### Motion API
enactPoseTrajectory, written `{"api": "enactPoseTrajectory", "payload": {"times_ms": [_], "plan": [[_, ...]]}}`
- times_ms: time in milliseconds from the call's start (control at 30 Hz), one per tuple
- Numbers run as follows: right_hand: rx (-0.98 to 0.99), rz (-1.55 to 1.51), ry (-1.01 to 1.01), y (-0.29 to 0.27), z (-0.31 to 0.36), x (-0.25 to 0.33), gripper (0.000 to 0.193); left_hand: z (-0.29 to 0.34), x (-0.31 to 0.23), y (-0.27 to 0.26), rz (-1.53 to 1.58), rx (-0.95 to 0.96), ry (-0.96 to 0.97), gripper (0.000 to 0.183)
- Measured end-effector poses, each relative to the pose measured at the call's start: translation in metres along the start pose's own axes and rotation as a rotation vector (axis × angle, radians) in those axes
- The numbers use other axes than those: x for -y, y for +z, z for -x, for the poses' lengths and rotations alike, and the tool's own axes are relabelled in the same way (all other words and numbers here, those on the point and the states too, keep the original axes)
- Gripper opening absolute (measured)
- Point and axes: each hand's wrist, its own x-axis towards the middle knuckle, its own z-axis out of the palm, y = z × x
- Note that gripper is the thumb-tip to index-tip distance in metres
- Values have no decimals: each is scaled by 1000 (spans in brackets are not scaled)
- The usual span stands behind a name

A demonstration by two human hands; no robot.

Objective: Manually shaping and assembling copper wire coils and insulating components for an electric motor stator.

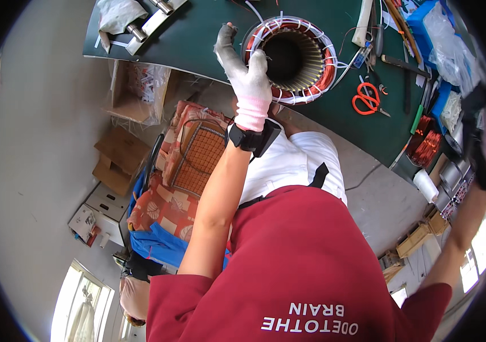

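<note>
Dark green desk (197, 34) fills the far part of the view, w/ grey concrete floor nearer and cardboard boxes (119, 162) on the left. One motor stator (292, 58) sits on the desk near its near edge, centre-right: round laminated core w/ copper windings and white lacing around the rim. Its bore faces up toward the camera, so the long axis runs roughly vertical off the desk top, tilted a little.

Left hand (247, 74), in a white-and-grey glove w/ pink cuff, rests against the stator's left rim; fingers curled over the winding edge, thumb side raised toward the far left. Black band on that wrist. Right hand (479, 142) is out at the right rim of the view, dark and blurred; can't tell if it's open or gripping anything.

1 pair of orange-handled scissors (368, 98) lies just right of the stator. 2 loose copper coils (425, 142) sit farther right near the desk edge. 1 white cloth (115, 17) far left on the desk. A patterned red seat cushion (192, 159) sits below the desk.
</note>
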Motion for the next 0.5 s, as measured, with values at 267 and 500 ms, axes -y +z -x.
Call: {"api": "enactPoseTrajectory", "payload": {"times_ms": [267, 500], "plan": [[577, 209, 325, 12, -28, 11, 31, -13, 2, -29, -173, -72, -70, 78], [411, 745, -288, 25, 56, -139, 49, -35, -3, 6, -154, 74, -9, 81]]}}
